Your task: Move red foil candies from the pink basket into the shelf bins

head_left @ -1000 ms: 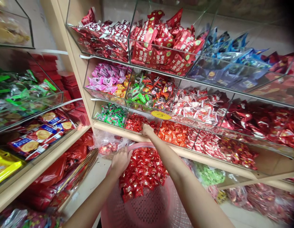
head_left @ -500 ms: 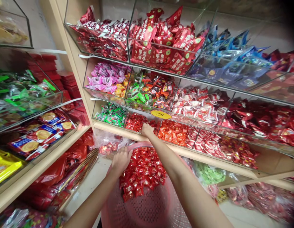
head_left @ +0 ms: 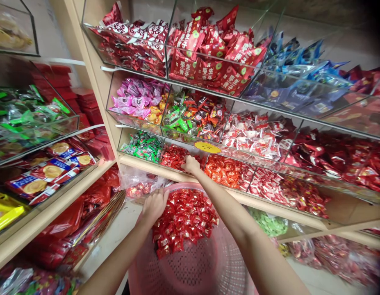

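Observation:
A pink plastic basket (head_left: pixel 137 262) with a perforated bottom is tilted below the shelf, with small red wrapped candies (head_left: pixel 186 217) piled on its far side. My left hand (head_left: pixel 155 205) is closed over its left rim. Further up, my right hand (head_left: pixel 191 164) is at the front of a clear bin of similar red candies (head_left: pixel 174 157), its fingers curled. What those fingers hold, if anything, is hidden. My right forearm crosses above the basket's right side.
Clear bins of wrapped sweets fill the shelves, including green ones (head_left: pixel 142 147) and orange ones (head_left: pixel 223 172) beside the red. A yellow tag (head_left: pixel 207 147) reads 15. Bagged sweets (head_left: pixel 331 254) lie under the wooden shelf edge (head_left: pixel 288 210). Biscuit packs (head_left: pixel 51 170) sit left.
My right hand has shifted slightly right and down along the red candy bin. My left hand stays on the basket rim. The view has moved a little.

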A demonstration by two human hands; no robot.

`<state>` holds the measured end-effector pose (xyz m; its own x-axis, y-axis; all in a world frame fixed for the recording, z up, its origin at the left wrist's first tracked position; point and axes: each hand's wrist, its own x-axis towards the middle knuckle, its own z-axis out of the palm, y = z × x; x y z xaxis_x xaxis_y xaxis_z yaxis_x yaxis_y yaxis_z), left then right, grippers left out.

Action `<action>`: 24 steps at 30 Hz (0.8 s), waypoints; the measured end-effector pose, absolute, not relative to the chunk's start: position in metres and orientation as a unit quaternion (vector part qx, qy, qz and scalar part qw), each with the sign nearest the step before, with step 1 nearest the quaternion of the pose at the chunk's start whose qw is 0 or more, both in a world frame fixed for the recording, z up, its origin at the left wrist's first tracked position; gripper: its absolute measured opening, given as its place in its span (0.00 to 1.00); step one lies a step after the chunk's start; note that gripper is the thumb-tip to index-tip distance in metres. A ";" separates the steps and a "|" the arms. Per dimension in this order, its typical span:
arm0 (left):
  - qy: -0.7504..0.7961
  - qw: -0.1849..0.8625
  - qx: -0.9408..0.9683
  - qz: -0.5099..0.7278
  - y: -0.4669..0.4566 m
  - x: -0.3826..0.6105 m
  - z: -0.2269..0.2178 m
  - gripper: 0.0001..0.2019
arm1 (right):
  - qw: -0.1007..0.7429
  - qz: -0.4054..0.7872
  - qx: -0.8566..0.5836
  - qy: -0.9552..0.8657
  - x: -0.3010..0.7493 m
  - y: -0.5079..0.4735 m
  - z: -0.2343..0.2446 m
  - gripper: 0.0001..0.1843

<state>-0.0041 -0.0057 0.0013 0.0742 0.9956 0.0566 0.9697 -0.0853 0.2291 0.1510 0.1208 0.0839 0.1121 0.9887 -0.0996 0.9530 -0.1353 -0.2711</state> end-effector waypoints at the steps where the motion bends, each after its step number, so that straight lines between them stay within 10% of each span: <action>1: 0.680 0.082 0.722 0.097 -0.005 -0.004 0.003 0.28 | 0.086 0.121 -0.733 -0.664 0.154 0.118 0.088 0.16; 8: 0.702 0.164 0.676 0.150 -0.002 -0.007 0.011 0.31 | 0.216 0.169 -0.498 -0.823 0.164 0.062 0.087 0.09; 24: 0.704 0.197 0.663 0.164 -0.001 -0.008 0.009 0.34 | 0.070 0.092 -0.353 -0.928 0.149 0.000 0.019 0.13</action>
